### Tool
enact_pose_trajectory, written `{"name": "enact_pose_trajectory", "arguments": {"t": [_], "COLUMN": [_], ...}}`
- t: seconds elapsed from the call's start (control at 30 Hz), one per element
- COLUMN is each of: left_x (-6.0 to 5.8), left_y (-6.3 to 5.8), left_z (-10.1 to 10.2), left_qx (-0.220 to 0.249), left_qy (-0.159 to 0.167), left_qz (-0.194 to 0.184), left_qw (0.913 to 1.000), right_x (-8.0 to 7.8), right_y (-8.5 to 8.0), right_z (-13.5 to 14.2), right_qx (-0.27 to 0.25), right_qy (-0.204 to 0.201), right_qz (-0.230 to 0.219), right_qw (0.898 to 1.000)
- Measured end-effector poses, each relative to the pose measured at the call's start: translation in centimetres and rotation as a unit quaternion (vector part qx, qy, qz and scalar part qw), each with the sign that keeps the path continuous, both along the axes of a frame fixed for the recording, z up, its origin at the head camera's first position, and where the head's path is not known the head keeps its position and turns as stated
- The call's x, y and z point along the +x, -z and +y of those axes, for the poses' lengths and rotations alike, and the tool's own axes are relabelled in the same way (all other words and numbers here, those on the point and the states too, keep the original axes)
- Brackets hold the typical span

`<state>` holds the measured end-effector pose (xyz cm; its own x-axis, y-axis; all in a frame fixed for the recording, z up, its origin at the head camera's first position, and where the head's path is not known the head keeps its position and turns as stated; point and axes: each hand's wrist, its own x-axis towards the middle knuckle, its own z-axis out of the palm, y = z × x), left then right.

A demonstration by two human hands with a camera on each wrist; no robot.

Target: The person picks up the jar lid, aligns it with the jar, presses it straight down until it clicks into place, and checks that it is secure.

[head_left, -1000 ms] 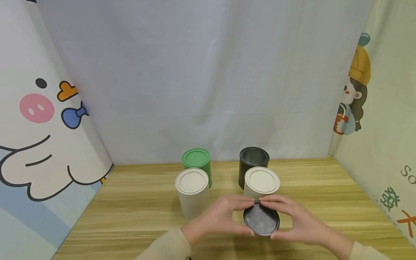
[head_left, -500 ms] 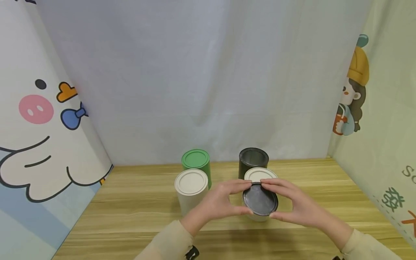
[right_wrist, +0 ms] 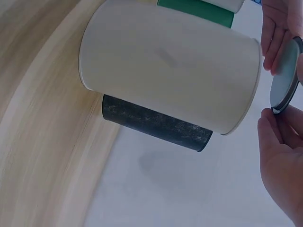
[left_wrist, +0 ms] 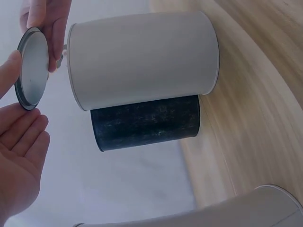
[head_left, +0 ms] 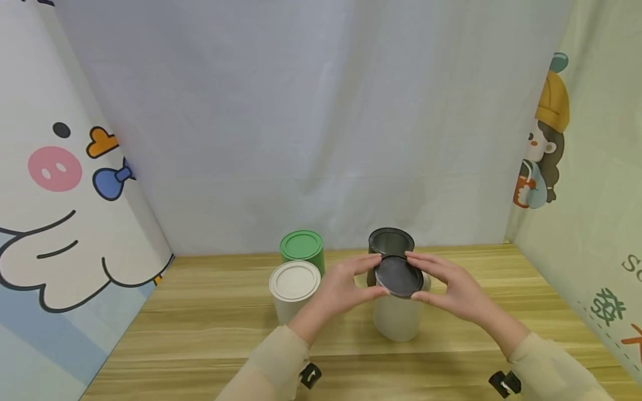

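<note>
A round black lid is held level between both hands, above the front right white can and apart from it in the wrist views. My left hand pinches its left edge between thumb and fingers. On the opposite edge, my right hand pinches it the same way. The paler underside of the lid shows in the left wrist view. Just behind the white can stands a black can, whose top looks open. The lid hides most of the white can's top in the head view.
To the left stand a white can with its lid on and, behind it, a green can with a green lid. They rest on a wood-grain table. A pale curtain hangs at the back, with printed cloths on both sides.
Both hands have carried the black lid forward, from in front of the right white can to above it, close to the black can. The cans have not moved.
</note>
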<state>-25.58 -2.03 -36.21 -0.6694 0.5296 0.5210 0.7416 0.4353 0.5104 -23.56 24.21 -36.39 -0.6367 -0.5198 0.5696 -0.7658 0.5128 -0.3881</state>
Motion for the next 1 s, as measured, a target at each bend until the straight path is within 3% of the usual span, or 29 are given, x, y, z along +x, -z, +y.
{"name": "enact_pose_trajectory", "arguments": {"t": [0.17,0.37,0.77,1.0], "left_x": [-0.8,-1.9,-4.1,-5.1], "left_y": [0.0,0.2,0.2,0.0], "left_z": [0.5,1.1,2.5,3.0], "left_qx": [-0.010,0.010,0.038,0.043], "left_qy": [-0.028,-0.047,-0.093,-0.105], "left_qz": [-0.010,-0.046,-0.075,-0.097], "left_qw": [0.9995,0.9978,0.9921,0.9888], "right_x": [-0.9,-2.0,-4.2,-5.4], "right_y": [0.0,-0.1,-0.7,-0.9], "right_z": [0.0,0.1,0.4,0.5], "right_qx": [0.001,-0.032,-0.075,-0.068], "right_qy": [0.015,0.025,0.067,0.085], "right_qz": [-0.016,-0.074,-0.177,-0.185], "right_qw": [1.000,0.996,0.979,0.977]}}
